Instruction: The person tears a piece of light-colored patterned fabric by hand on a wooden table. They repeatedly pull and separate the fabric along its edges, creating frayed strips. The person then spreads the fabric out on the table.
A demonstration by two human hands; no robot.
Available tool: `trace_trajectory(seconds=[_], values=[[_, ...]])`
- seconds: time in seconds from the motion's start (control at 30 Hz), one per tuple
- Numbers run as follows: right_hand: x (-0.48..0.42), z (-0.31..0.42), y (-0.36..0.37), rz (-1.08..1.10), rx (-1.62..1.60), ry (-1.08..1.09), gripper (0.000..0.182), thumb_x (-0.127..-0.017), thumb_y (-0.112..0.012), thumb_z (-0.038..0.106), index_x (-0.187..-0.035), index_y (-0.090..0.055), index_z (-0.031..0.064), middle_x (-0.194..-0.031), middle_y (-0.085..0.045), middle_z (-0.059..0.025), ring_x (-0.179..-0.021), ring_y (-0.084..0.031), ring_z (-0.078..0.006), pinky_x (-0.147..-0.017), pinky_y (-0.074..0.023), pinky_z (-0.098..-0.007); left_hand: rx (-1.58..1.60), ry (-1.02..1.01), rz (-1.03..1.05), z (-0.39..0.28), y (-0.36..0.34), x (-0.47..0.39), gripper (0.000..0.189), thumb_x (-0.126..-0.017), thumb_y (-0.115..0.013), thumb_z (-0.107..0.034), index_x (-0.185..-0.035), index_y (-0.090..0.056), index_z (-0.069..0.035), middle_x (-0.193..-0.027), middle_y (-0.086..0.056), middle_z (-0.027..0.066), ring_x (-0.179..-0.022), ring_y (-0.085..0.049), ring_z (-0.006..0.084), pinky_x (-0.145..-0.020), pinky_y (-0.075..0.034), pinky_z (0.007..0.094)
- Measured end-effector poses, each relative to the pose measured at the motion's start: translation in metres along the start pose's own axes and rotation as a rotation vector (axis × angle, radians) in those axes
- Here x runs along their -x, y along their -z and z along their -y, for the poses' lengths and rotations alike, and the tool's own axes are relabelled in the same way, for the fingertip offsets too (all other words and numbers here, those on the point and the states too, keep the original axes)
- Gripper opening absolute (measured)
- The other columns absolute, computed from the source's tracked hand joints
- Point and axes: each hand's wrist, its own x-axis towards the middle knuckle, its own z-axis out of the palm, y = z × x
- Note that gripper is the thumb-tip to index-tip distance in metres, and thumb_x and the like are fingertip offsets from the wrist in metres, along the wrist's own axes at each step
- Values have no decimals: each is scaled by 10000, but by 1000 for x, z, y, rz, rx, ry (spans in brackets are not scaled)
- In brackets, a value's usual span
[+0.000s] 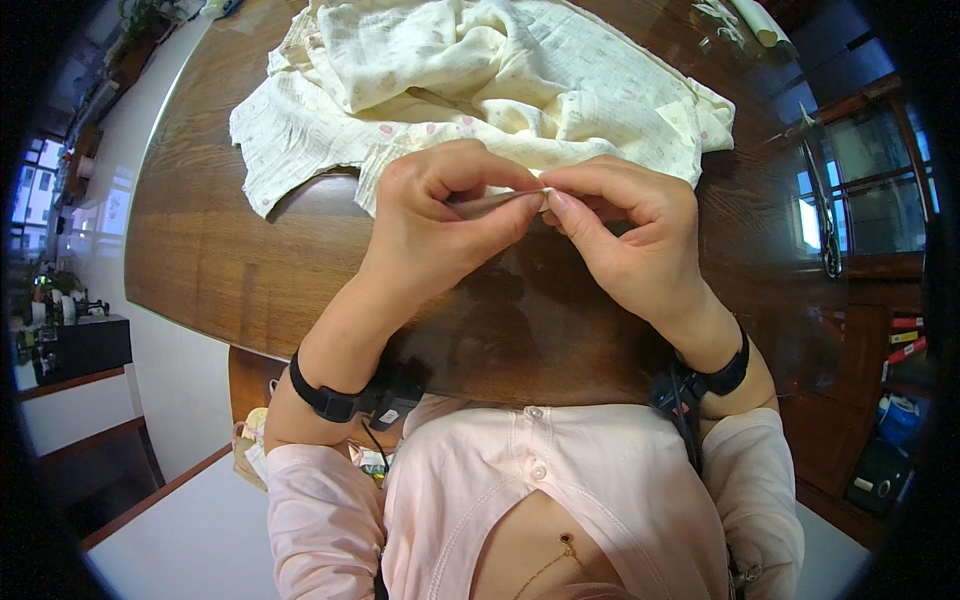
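Note:
Both of my hands meet above the wooden table, fingertips almost touching. My left hand point(457, 202) pinches the edge of the cream printed fabric point(600, 82) between thumb and forefinger. My right hand point(630, 217) pinches the same edge just beside it, at a small pale bit of cloth between the thumbs. The crinkled fabric, with small pink and grey prints, lies bunched beyond my hands. How the pinched piece joins the pile is hidden behind my fingers.
The dark wooden table point(247, 255) has a glossy top. Metal scissors point(829, 240) lie at its right side. At the far right are a pale roll point(757, 22) and some white scraps point(721, 16). Dark straps with small devices circle both wrists.

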Motion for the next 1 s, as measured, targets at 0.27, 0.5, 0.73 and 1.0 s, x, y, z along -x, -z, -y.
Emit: trace_trajectory(seconds=[0.27,0.5,0.73,1.0], values=[[-7,-10,18,1,212,88,73,-781,-707,9,-851,-723,-7,-763,-707,-122,-623,-683,-182,-578,-534,-272,83,75,29,2,2,2,57,-805,-776,-20,-841,-742,7,-749,-671,-10,-634,-554,33,-550,-419,203],[-21,-19,46,-224,558,164,95,-803,-718,5,-893,-746,2,-773,-730,-114,-712,-725,-165,-632,-561,-265,199,158,-39,11,6,-1,55,-823,-770,-27,-834,-735,15,-759,-688,-17,-661,-561,27,-577,-436,199],[4,13,-2,119,-178,-151,387,-849,-669,-18,-1236,-653,-17,-1068,-717,-133,-794,-712,-131,-690,-577,-244,2,-6,-28,14,-4,-3,111,-785,-806,-59,-836,-728,2,-716,-625,-4,-636,-532,56,-557,-414,228],[-4,-4,6,80,51,-65,121,-831,-704,39,-922,-743,-30,-808,-737,-118,-680,-704,-142,-616,-552,-261,-98,-66,54,6,3,-2,87,-779,-798,-30,-836,-735,-14,-704,-577,6,-642,-511,86,-573,-382,248]])
